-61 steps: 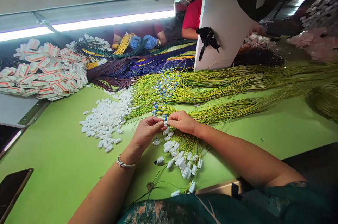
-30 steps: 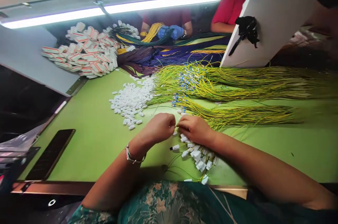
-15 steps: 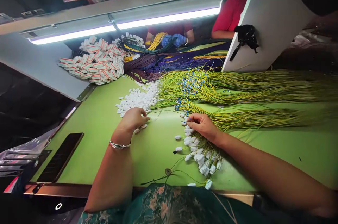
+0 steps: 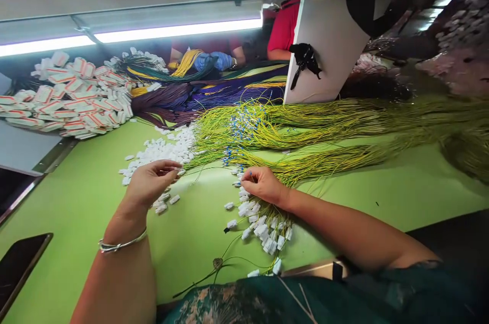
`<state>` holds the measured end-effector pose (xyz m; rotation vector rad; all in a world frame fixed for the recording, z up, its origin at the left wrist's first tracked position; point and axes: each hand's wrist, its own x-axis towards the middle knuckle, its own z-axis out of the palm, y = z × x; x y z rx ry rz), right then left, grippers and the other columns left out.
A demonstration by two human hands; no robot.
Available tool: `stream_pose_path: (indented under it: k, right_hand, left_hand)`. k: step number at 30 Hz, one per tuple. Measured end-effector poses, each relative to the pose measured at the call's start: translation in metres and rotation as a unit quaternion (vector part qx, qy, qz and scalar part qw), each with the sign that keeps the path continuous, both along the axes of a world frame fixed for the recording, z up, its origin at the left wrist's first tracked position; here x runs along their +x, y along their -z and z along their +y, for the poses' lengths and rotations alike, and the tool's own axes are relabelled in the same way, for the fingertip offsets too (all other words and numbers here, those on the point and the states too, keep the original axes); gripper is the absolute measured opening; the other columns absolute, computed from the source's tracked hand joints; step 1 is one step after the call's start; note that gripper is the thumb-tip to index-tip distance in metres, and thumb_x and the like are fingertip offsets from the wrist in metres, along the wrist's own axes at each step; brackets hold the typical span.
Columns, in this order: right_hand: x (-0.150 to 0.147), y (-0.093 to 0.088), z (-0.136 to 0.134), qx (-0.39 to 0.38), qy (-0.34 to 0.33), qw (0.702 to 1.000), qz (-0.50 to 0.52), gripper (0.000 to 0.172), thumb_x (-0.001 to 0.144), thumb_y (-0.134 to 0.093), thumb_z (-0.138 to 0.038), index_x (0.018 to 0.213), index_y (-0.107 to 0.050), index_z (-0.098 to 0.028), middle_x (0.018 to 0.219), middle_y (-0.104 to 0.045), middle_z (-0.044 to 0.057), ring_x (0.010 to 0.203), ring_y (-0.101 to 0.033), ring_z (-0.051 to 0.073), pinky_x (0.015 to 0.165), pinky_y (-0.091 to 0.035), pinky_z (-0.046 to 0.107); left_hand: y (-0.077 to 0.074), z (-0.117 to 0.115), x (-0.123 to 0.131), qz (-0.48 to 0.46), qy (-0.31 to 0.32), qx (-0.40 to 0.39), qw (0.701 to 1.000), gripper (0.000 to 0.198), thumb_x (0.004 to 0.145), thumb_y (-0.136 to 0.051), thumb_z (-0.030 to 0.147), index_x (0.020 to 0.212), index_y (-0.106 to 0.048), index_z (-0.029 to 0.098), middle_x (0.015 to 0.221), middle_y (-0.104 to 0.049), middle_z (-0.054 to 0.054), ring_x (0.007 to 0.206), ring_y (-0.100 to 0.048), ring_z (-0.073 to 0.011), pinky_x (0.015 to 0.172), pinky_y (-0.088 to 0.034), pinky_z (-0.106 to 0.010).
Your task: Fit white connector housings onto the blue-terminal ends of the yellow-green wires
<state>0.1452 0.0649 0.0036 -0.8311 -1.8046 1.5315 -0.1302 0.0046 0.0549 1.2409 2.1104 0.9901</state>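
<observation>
My left hand (image 4: 153, 181) is closed in a pinch at the near edge of a pile of small white plastic connectors (image 4: 168, 148). At its fingertips is a white connector (image 4: 182, 172). My right hand (image 4: 263, 185) is closed too, thumb against index finger, on a thin wire whose blue tip (image 4: 251, 174) shows by the fingers. Below and beside that hand lies a bunch of wires with white connectors (image 4: 263, 232) on their ends. Just behind it rest yellow-green wires (image 4: 328, 161) with blue-tipped ends. The fingers partly hide what each hand holds.
Larger white-and-orange parts (image 4: 76, 95) are heaped at back left, beside dark purple wires (image 4: 214, 97). A phone (image 4: 23, 268) lies front left on the green table (image 4: 191, 252). Behind a lamp (image 4: 179, 31) a co-worker's blue-gloved hands (image 4: 214, 60) handle wires.
The view has turned right, so things sit further left. My left hand has closed on a connector by the pile; a few loose connectors show beneath it. My right hand keeps its pinch.
</observation>
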Motion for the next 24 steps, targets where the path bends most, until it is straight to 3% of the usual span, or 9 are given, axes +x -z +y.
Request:
stream_pose_path:
  k: [4,10,18,24]
  right_hand:
    - [0.001,0.002,0.0,0.042,0.034,0.998,-0.008,0.007,0.065,-0.055,-0.019,0.063,-0.059,-0.013,0.052,-0.042,-0.006,0.051,-0.034,0.006,0.05,-0.029,0.02]
    - [0.003,0.004,0.001,0.093,0.082,0.992,-0.017,0.008,0.066,-0.053,-0.019,0.06,-0.057,-0.015,0.053,-0.047,-0.004,0.051,-0.037,0.007,0.051,-0.032,0.02]
    - [0.004,0.003,0.006,0.081,0.078,0.992,-0.056,0.009,0.064,-0.052,-0.019,0.058,-0.056,-0.015,0.053,-0.048,-0.004,0.053,-0.039,0.007,0.051,-0.032,0.02]
    - [0.004,0.0,0.006,0.028,0.034,0.998,-0.045,0.007,0.063,-0.051,-0.018,0.057,-0.054,-0.014,0.052,-0.044,-0.005,0.052,-0.036,0.007,0.05,-0.03,0.02]
  left_hand:
    - [0.007,0.005,0.039,-0.236,0.058,0.043,0.969,0.042,0.052,-0.082,0.03,0.091,-0.072,0.017,0.075,-0.07,-0.004,0.065,-0.063,-0.0155,0.068,-0.051,-0.027]
    - [0.03,0.015,0.094,-0.41,0.074,0.014,0.909,0.034,0.045,-0.087,0.023,0.076,-0.075,0.015,0.073,-0.072,-0.006,0.065,-0.064,-0.0135,0.067,-0.051,-0.024]
    - [0.029,0.012,0.102,-0.436,0.067,0.012,0.897,0.032,0.043,-0.087,0.021,0.072,-0.075,0.015,0.071,-0.071,-0.005,0.065,-0.064,-0.0132,0.068,-0.051,-0.023]
    - [0.035,0.013,0.102,-0.4,0.106,0.039,0.909,0.024,0.053,-0.084,0.025,0.073,-0.075,0.016,0.073,-0.07,-0.005,0.066,-0.062,-0.0137,0.069,-0.05,-0.026]
